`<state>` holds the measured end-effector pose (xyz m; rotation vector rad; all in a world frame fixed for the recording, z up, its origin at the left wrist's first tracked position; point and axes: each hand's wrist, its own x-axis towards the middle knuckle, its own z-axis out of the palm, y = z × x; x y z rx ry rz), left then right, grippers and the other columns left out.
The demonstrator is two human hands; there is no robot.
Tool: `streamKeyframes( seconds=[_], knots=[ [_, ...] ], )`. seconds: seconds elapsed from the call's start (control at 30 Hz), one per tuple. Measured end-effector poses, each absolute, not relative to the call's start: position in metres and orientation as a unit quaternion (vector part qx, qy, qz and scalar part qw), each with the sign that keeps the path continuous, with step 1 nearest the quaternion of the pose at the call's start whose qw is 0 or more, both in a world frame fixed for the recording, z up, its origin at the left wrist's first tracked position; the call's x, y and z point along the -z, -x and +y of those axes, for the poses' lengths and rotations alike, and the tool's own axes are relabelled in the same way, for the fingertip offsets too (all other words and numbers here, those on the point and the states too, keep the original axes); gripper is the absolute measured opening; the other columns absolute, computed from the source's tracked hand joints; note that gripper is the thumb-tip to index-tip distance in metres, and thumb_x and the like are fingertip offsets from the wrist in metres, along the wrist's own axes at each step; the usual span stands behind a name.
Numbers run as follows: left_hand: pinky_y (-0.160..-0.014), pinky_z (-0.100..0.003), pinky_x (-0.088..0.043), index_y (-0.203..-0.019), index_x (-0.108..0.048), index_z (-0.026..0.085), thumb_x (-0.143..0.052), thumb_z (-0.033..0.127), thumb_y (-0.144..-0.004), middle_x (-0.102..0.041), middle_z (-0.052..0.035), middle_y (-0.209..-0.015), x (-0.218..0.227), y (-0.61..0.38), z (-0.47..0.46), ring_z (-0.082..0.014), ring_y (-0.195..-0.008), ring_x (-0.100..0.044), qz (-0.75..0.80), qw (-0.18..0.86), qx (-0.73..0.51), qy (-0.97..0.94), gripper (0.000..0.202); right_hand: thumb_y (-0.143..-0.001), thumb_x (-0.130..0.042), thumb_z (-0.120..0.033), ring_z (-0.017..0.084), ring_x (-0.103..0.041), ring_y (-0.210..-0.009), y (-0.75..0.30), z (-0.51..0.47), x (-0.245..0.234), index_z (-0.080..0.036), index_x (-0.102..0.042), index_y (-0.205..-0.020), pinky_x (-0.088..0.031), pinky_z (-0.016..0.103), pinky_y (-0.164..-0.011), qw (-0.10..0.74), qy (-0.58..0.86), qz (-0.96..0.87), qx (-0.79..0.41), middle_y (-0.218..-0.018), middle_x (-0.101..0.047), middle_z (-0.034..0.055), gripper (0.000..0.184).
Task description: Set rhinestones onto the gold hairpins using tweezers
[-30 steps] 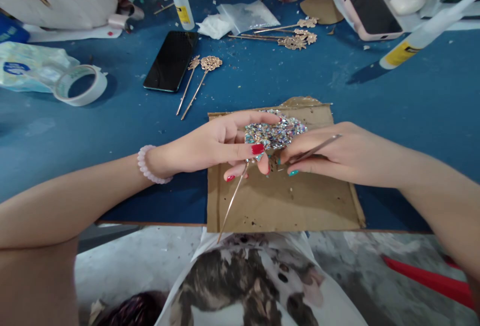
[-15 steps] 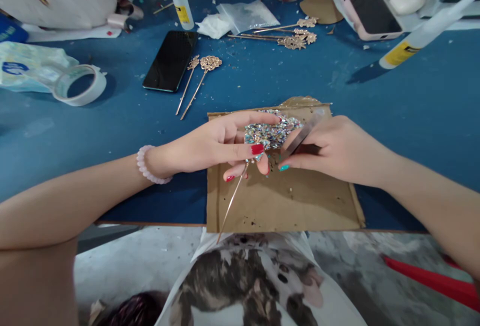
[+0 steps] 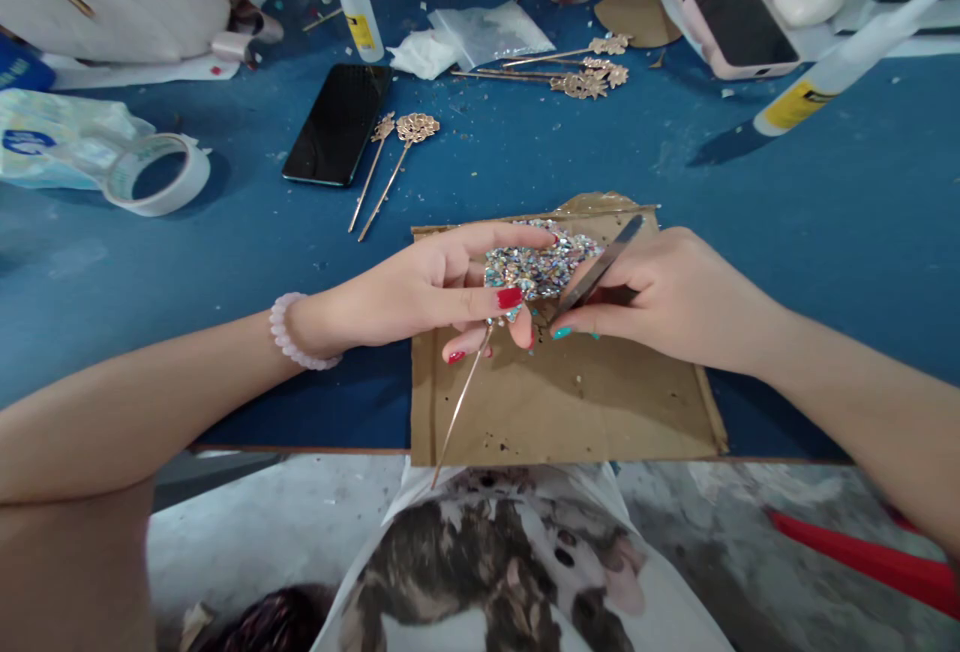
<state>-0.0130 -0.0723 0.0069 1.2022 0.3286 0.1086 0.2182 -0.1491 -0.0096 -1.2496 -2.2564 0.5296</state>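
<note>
My left hand [image 3: 450, 287] pinches a hair stick [image 3: 461, 402] near its head, between thumb and fingers. Its thin gold stem slants down toward the table's front edge. Small turquoise stones show at the head, which my fingers partly hide. In my right hand [image 3: 660, 297] are dark metal tweezers [image 3: 604, 267], their tips pointing down-left close to the hair stick's head. A heap of glittering rhinestones [image 3: 547, 262] lies just beyond my fingers, on a piece of brown cardboard [image 3: 585, 412] under both hands.
Two gold hair sticks [image 3: 401, 157] lie beside a black phone [image 3: 337, 127]. Farther back are more gold hair sticks [image 3: 581, 82], a plastic bag [image 3: 491, 32] and a glue bottle [image 3: 356, 7]. Another glue bottle [image 3: 810, 97] stands at right, a tape roll [image 3: 161, 177] at left.
The tweezers and my right hand have shifted slightly left, toward the hair stick's head, and the tweezers have turned a little. My left hand keeps its grip on the hair stick.
</note>
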Motion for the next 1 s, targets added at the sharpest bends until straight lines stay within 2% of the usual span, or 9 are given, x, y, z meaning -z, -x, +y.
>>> streamKeyframes(
  seconds=[0.33,0.53,0.7,0.87,1.0],
  knots=[
    [-0.042,-0.010,-0.042,-0.140,-0.033,0.015,-0.048,0.008,-0.095,-0.070,-0.0005,-0.082,-0.008,0.012,-0.073,-0.0006,-0.043,-0.054,0.164,0.805,-0.046,-0.569,0.048,-0.083,-0.065,-0.040,0.009,-0.055,-0.053,-0.224,-0.144,-0.001,-0.019,-0.070,-0.072,-0.037,0.025,-0.051,0.241,0.473,-0.796,-0.292,-0.062,-0.066,-0.0018,0.025],
    [-0.038,-0.011,-0.035,-0.142,-0.030,0.014,-0.048,0.009,-0.095,-0.069,-0.0007,-0.082,-0.007,0.012,-0.074,-0.0006,-0.043,-0.053,0.158,0.803,-0.047,-0.573,0.051,-0.085,-0.062,-0.037,0.008,-0.061,-0.059,-0.226,-0.145,-0.017,-0.017,-0.070,-0.082,-0.044,0.021,-0.056,0.225,0.487,-0.754,-0.380,-0.069,-0.068,-0.0002,0.022],
    [-0.043,-0.010,-0.040,-0.141,-0.032,0.015,-0.048,0.009,-0.095,-0.069,-0.0005,-0.082,-0.007,0.013,-0.073,-0.0004,-0.044,-0.053,0.159,0.798,-0.047,-0.579,0.049,-0.087,-0.058,-0.035,0.009,-0.060,-0.059,-0.225,-0.144,-0.017,-0.018,-0.071,-0.084,-0.041,0.021,-0.049,0.220,0.422,-0.798,-0.370,-0.070,-0.069,0.0008,0.022],
    [-0.043,-0.011,-0.042,-0.139,-0.037,0.017,-0.054,0.011,-0.093,-0.068,0.0002,-0.080,-0.007,0.011,-0.075,-0.0012,-0.045,-0.051,0.179,0.777,-0.047,-0.602,0.049,-0.085,-0.061,-0.020,0.007,-0.060,-0.064,-0.221,-0.151,-0.021,-0.021,-0.070,-0.087,-0.046,0.018,-0.057,0.261,0.425,-0.787,-0.363,-0.078,-0.070,-0.0017,0.009],
    [-0.042,-0.011,-0.042,-0.137,-0.039,0.017,-0.060,0.011,-0.088,-0.063,0.0053,-0.068,-0.009,0.009,-0.078,-0.0025,-0.044,-0.051,0.201,0.743,-0.052,-0.636,0.053,-0.084,-0.064,-0.017,0.006,-0.060,-0.065,-0.217,-0.155,-0.022,-0.021,-0.069,-0.086,-0.046,0.018,-0.057,0.298,0.414,-0.774,-0.375,-0.080,-0.070,-0.0026,0.007]
  ],
)
